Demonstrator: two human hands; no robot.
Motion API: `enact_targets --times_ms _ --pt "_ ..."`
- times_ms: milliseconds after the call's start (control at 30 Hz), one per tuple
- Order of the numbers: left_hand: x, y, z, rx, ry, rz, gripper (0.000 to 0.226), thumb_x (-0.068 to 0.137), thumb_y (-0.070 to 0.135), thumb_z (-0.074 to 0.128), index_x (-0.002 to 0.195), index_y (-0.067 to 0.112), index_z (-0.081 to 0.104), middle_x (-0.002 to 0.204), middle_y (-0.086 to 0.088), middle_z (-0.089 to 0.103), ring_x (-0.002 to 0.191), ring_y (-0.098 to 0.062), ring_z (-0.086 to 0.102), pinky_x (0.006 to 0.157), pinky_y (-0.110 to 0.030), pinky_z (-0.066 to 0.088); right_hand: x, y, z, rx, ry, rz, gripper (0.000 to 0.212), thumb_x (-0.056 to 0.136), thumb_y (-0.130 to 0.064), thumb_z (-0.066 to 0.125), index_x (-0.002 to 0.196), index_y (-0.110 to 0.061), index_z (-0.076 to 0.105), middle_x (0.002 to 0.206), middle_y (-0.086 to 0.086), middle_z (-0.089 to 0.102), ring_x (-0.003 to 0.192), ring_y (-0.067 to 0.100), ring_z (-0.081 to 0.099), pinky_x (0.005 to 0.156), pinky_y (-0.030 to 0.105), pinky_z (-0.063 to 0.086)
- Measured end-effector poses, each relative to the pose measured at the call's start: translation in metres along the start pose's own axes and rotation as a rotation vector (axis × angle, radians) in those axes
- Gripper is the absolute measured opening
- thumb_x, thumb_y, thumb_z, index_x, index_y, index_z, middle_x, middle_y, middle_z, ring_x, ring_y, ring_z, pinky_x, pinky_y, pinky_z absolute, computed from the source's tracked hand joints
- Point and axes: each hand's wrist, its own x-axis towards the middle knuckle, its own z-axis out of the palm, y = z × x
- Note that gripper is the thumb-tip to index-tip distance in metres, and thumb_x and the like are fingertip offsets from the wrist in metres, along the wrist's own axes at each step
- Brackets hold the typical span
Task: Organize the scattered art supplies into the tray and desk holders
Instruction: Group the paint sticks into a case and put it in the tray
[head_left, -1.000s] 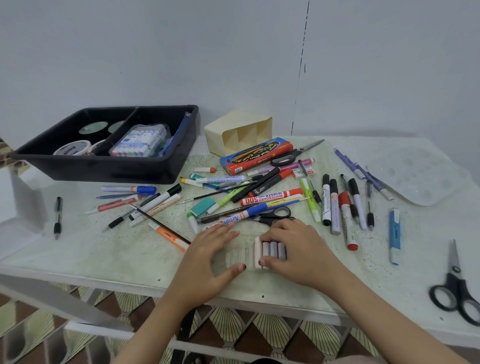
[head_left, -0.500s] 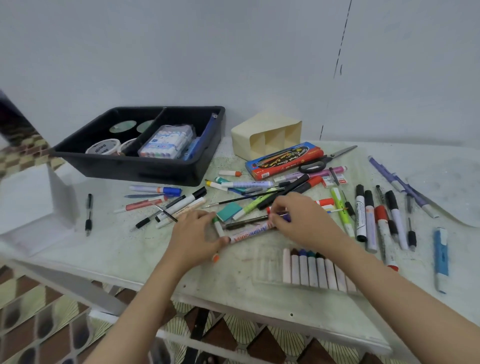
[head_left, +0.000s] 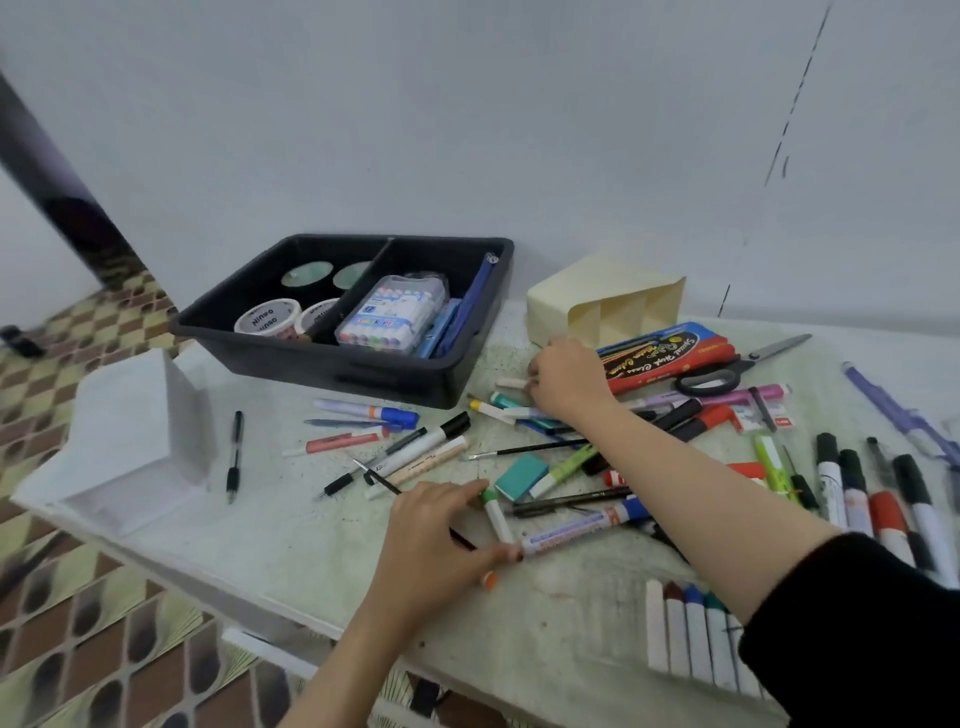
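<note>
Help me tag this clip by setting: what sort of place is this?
Probably a home craft or study corner, though I can't be sure: a worn white table strewn with pens and markers, a black tray holding tape rolls, and patterned floor tiles below.

Soft, even, moderately bright light fills the scene, its source out of view, flattening the pale wall (head_left: 467, 130) to grey-blue. Shadows are faint and diffuse, darkest under the black tray (head_left: 332, 364) on the surface (head_left: 291, 545). Wide-angle bend curves the frame's edges; the floor (head_left: 78, 649) at lower left smears, and fine print reads soft throughout
</note>
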Motion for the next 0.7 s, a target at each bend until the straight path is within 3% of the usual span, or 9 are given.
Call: enact_targets --times_ms 100,167,333,467,600,700 --pt "0.000 -0.005 -0.001 -0.016 0.020 -0.005 0.092 0.055 0.092 0.040 0.125 0.035 0.056 0.100 0.040 0.043 0.099 0.016 0.037 0.091 -0.011 0.022 0.004 0.000 0.006 -0.046 0.018 -0.003 0.020 0.088 -0.023 0.058 0.102 -0.013 0.070 0.104 0.009 0.058 0.099 0.026 0.053 0.077 0.032 0.040" --pt "0.002 -0.006 -0.002 -0.028 0.025 -0.020 0.089 0.056 0.092 0.041 0.124 0.036 0.056 0.101 0.041 0.043 0.101 0.010 0.041 0.092 -0.012 0.022 0.002 0.002 0.005 0.015 0.037 0.000 0.019 0.087 -0.024 0.060 0.100 -0.014 0.071 0.100 0.007 0.059 0.095 0.024 0.054 0.076 0.031 0.040" --pt "0.006 -0.002 -0.003 -0.106 0.036 -0.028 0.072 0.057 0.087 0.049 0.121 0.055 0.043 0.101 0.040 0.050 0.106 0.011 0.044 0.093 -0.018 0.026 -0.025 0.003 -0.015 0.576 0.056 0.117 0.015 0.084 -0.021 0.066 0.096 -0.014 0.070 0.090 0.000 0.066 0.083 0.014 0.058 0.075 0.028 0.048" --pt "0.001 0.015 -0.002 -0.206 0.018 0.009 0.075 0.060 0.070 0.067 0.127 0.054 0.037 0.101 0.041 0.052 0.097 0.007 0.047 0.084 -0.024 0.041 -0.076 0.003 -0.036 0.985 0.045 0.206 0.010 0.082 -0.018 0.070 0.092 -0.015 0.072 0.073 -0.008 0.062 0.067 0.003 0.053 0.063 0.008 0.042" --pt "-0.006 0.028 0.002 -0.252 -0.053 0.008 0.074 0.064 0.039 0.081 0.124 0.052 0.039 0.098 0.037 0.053 0.090 -0.001 0.049 0.071 -0.016 0.041 -0.137 0.014 -0.049 1.193 0.040 0.245 0.015 0.085 -0.010 0.067 0.093 -0.020 0.072 0.076 -0.001 0.066 0.069 0.006 0.055 0.067 0.022 0.049" --pt "-0.011 0.034 0.005 -0.302 -0.110 0.006 0.074 0.061 0.035 0.085 0.118 0.055 0.042 0.095 0.035 0.056 0.089 0.000 0.050 0.069 -0.012 0.038 -0.177 0.027 -0.054 1.224 -0.014 0.286 0.019 0.080 -0.004 0.070 0.091 -0.018 0.065 0.073 0.001 0.068 0.064 0.010 0.057 0.063 0.023 0.050"
